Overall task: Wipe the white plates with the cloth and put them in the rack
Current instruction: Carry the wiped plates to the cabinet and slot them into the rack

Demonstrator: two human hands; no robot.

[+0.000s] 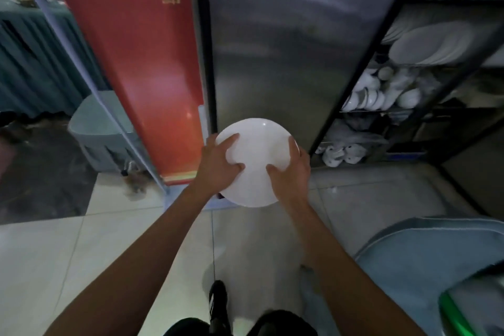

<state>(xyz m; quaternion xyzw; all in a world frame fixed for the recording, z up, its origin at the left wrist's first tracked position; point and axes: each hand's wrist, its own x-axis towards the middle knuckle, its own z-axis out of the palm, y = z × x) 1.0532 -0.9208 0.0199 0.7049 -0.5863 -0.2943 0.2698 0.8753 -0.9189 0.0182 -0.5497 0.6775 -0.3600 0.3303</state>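
I hold one round white plate (pixel 256 144) in front of me at about waist height, its face tilted toward the camera. My left hand (pixel 218 166) grips its left edge, thumb and fingers spread over the surface. On the plate's right edge sits my right hand (pixel 290 169), thumb on the face. No cloth is visible. The black metal rack (pixel 381 43) stands to the right, its shelves stacked with white plates (pixel 433 43) and bowls (pixel 381 90).
A steel cabinet side (pixel 286 35) rises straight ahead, next to a red banner (pixel 152 63). A grey bin (pixel 101 131) stands at the left on the tiled floor. A grey-blue tub (pixel 436 254) and a green-edged container (pixel 461 314) are at the lower right.
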